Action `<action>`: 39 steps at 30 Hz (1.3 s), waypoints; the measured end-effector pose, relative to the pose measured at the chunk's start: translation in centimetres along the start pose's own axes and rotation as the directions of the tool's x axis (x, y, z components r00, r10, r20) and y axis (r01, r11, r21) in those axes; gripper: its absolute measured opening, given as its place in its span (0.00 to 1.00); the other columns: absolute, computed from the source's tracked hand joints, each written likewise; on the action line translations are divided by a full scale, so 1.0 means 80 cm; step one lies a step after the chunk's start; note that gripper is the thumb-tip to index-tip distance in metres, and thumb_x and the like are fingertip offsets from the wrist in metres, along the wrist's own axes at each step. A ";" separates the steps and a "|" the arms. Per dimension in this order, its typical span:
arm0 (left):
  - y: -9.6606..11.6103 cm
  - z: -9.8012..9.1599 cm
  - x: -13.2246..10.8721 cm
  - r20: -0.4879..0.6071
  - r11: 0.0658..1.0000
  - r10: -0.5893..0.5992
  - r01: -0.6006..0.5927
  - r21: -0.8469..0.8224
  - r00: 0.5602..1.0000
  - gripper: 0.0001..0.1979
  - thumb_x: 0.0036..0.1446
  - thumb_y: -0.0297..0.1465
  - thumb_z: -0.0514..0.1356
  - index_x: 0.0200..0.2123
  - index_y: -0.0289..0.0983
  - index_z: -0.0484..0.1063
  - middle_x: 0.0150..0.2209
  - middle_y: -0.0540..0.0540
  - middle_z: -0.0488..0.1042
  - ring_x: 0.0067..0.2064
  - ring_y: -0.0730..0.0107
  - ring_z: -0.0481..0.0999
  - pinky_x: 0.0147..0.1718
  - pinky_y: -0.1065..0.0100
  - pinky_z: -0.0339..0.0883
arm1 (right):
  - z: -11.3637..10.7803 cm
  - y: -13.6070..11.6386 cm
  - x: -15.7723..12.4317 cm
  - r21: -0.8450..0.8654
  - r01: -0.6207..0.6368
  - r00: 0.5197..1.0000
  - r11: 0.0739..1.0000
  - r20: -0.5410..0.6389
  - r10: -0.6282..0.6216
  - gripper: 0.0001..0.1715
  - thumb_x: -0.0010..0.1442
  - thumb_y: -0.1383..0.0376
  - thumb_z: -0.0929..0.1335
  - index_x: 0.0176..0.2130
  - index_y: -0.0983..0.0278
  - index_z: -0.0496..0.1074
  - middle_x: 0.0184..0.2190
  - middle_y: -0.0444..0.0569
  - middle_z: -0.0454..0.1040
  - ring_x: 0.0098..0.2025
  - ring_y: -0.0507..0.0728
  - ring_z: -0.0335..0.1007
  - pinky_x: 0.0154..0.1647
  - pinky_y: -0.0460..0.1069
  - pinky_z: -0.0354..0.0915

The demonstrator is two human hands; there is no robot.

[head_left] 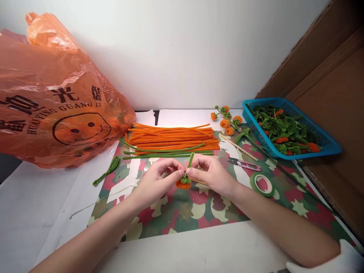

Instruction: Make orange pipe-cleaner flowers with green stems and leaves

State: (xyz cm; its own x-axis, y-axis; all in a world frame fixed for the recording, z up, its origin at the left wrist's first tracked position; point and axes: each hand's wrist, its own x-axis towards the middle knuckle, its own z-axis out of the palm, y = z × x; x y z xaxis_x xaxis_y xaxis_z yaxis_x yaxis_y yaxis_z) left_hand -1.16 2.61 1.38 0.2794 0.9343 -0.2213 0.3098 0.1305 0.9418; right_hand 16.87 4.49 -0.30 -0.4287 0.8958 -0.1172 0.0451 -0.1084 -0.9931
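Note:
My left hand [157, 178] and my right hand [212, 174] meet over the patterned mat [182, 212]. Between their fingertips is a small pipe-cleaner flower [184, 182] with an orange coiled head and green leaves. Its green stem [190, 160] sticks up between the thumbs. Both hands pinch it, the left at the head, the right at the stem base. Just behind the hands lies a bundle of orange pipe cleaners [173, 137] with a few green ones [167, 153] along its near side.
A big orange plastic bag [54, 98] fills the left. A blue basket [290, 129] of finished green and orange pieces stands at the right. Near it lie finished flowers [227, 119], a wooden stick [240, 148], pink snips [244, 163], green tape roll [261, 184]. A bent green pipe cleaner [109, 170] lies left.

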 end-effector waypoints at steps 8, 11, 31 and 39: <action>0.012 -0.002 -0.004 0.028 0.997 0.021 -0.023 0.075 0.999 0.11 0.51 0.39 0.62 0.24 0.38 0.73 0.31 0.47 0.74 0.25 0.73 0.69 0.21 0.72 0.63 | 0.008 -0.006 -0.005 0.029 -0.046 0.999 0.999 -0.020 0.047 0.22 0.49 0.51 0.73 0.23 0.65 0.65 0.23 0.42 0.65 0.26 0.49 0.57 0.25 0.46 0.56; 0.013 -0.003 -0.004 0.067 0.997 -0.012 0.007 0.073 0.998 0.12 0.51 0.40 0.62 0.25 0.37 0.73 0.30 0.48 0.73 0.26 0.73 0.69 0.21 0.72 0.62 | 0.010 -0.007 -0.007 0.061 -0.082 0.996 0.995 -0.012 0.083 0.22 0.48 0.51 0.73 0.23 0.65 0.66 0.23 0.42 0.66 0.25 0.48 0.56 0.24 0.45 0.55; 0.000 -0.001 -0.002 0.213 0.963 -0.080 0.130 -0.235 0.974 0.15 0.54 0.41 0.61 0.25 0.36 0.71 0.24 0.51 0.62 0.27 0.74 0.61 0.26 0.72 0.57 | -0.003 -0.011 -0.004 0.274 -0.212 0.970 0.938 0.177 0.167 0.23 0.43 0.53 0.77 0.24 0.66 0.67 0.21 0.39 0.63 0.23 0.46 0.54 0.24 0.44 0.50; -0.013 0.004 -0.002 0.212 0.954 -0.051 0.110 -0.278 0.976 0.15 0.54 0.42 0.62 0.25 0.35 0.72 0.26 0.49 0.64 0.30 0.73 0.62 0.30 0.70 0.58 | -0.003 -0.011 -0.004 0.229 -0.181 0.976 0.956 0.161 0.146 0.21 0.45 0.54 0.76 0.24 0.66 0.67 0.23 0.41 0.67 0.25 0.47 0.58 0.26 0.45 0.54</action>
State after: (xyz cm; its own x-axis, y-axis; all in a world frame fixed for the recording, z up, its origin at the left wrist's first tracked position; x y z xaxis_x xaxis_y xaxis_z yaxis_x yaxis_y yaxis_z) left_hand -1.25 2.24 0.32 0.4493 0.8351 -0.3174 0.0740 0.3193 0.9448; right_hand 17.20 4.40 0.65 -0.5569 0.7893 -0.2587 -0.0861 -0.3646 -0.9272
